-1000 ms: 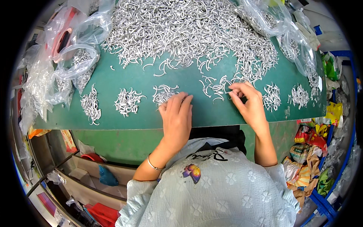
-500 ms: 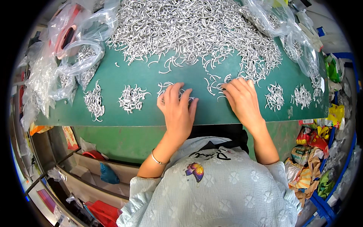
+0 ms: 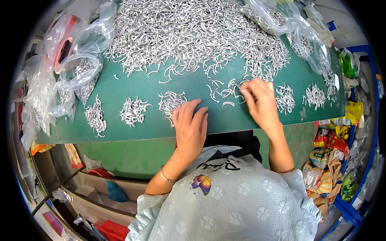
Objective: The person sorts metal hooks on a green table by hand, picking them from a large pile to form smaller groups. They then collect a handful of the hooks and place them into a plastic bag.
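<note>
Small curved silver metal pieces lie in a big heap (image 3: 189, 34) across the far side of the green table (image 3: 155, 85). My left hand (image 3: 190, 129) rests by the near edge, its fingers spread and holding nothing, next to a small pile of pieces (image 3: 170, 105). Over to the right, my right hand (image 3: 261, 103) has its fingers bent and drawn together at the heap's near fringe. Any piece between those fingertips is too small to make out. Several loose curved pieces (image 3: 219, 90) lie scattered between the two hands.
More small piles line the near edge: two at left (image 3: 134, 111) (image 3: 95, 116) and two at right (image 3: 285, 98) (image 3: 314, 96). Clear plastic bags (image 3: 86, 72) holding pieces stand at the left, others (image 3: 303, 44) at the right. Colourful packages (image 3: 321, 160) fill a blue rack.
My left hand has drawn back toward me, uncovering the small pile beside it. The fingers of my right hand have curled in more. The view has shifted slightly.
</note>
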`<action>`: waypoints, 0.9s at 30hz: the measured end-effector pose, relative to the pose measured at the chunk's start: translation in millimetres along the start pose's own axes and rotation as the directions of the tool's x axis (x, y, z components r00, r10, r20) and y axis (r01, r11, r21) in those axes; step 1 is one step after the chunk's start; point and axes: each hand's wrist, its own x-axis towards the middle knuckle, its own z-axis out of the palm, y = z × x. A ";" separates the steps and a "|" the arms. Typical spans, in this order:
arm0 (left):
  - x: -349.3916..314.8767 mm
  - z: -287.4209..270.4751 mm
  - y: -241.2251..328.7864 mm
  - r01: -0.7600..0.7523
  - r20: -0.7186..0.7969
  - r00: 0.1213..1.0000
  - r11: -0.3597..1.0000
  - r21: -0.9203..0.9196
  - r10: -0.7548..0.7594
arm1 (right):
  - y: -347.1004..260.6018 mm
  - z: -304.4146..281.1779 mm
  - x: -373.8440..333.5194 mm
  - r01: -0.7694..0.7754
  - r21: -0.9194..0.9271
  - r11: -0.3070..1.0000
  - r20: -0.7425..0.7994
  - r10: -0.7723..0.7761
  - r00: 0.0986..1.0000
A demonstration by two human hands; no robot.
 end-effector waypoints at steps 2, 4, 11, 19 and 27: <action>0.4 -0.1 2.0 -0.004 -0.017 1.000 1.000 0.010 0.004 | 10.5 -9.4 -4.3 -0.073 -0.012 0.997 -0.041 0.073 0.997; -0.3 0.3 2.1 0.011 -0.009 1.000 1.000 0.010 -0.011 | 21.0 -19.5 -12.1 -0.140 -0.066 0.988 -0.064 0.136 0.989; 7.6 8.8 12.8 -0.023 0.047 0.999 1.000 0.012 0.023 | 36.5 -40.7 -41.1 -0.298 -0.023 0.954 -0.041 0.297 0.954; 9.2 12.7 19.3 -0.027 0.110 0.994 1.000 0.012 0.026 | 90.2 -85.1 -80.2 -0.168 0.965 0.204 -0.007 0.656 0.755; 3.6 15.5 17.7 -0.035 0.104 0.994 0.998 0.045 0.030 | 107.9 -72.8 -87.9 -0.572 0.162 0.804 -0.422 0.580 0.697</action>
